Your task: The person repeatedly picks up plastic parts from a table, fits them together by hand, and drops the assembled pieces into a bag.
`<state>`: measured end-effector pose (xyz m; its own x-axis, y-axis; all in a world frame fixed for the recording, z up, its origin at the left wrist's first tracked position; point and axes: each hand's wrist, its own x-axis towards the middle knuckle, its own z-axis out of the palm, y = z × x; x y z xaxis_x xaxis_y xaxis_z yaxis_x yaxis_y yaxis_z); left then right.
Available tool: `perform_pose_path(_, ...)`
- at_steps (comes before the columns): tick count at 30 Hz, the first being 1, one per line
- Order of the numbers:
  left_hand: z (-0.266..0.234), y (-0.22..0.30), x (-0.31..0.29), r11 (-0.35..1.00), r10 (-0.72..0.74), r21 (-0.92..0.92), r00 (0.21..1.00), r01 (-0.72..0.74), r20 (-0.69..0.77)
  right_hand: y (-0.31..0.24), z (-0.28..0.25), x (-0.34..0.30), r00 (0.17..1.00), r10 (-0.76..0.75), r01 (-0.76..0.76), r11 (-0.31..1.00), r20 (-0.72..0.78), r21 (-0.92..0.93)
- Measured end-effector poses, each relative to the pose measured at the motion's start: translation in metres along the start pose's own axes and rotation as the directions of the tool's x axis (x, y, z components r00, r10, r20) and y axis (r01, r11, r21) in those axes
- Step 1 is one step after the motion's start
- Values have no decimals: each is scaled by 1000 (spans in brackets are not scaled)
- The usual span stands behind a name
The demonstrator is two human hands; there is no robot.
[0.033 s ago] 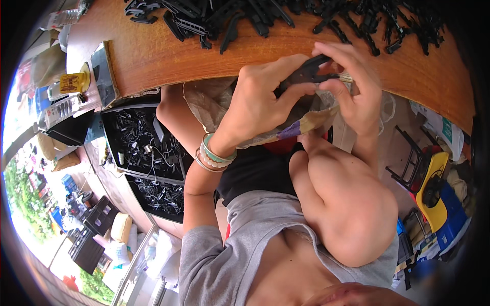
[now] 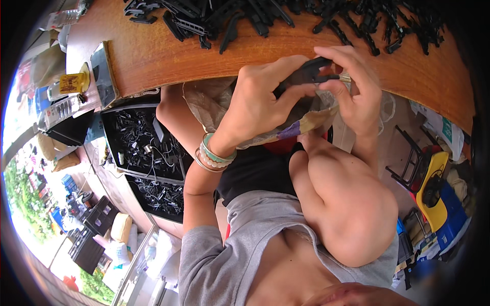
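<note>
Over the front edge of the wooden table, my left hand (image 2: 263, 97) grips a black plastic part (image 2: 305, 75) between thumb and fingers. The part is slim, with two prong-like ends pointing right; my fingers cover the rest of it. My right hand (image 2: 360, 86) is bent around those right ends, thumb and index finger against them in a pinch. Below both hands an open plastic bag (image 2: 206, 104) with a tan and purple edge hangs under the table edge, above my lap. What lies inside the bag is hidden.
Piles of black plastic parts (image 2: 250, 18) lie along the far side of the table (image 2: 168, 61). Black trays (image 2: 145, 135) full of small black parts stand to the left. A yellow stool (image 2: 431, 196) is at the right, and a tablet-like item (image 2: 104, 74) lies at the left table end.
My right index finger has dipped slightly toward the part, and the part's right end has shifted a little. My left hand stays in place.
</note>
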<state>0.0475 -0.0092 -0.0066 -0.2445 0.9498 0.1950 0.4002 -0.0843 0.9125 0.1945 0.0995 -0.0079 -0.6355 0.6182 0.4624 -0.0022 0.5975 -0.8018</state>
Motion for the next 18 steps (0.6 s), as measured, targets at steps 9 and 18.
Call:
perform_pose_path(9,1,-1,3,997,71,37,997,-71,-13,3,-2,-4,1000,24,-25,998,19,50)
perform_pose_path(18,-23,-10,-4,1000,-4,-9,993,5,122,9,-13,1,986,56,-61,998,160,25)
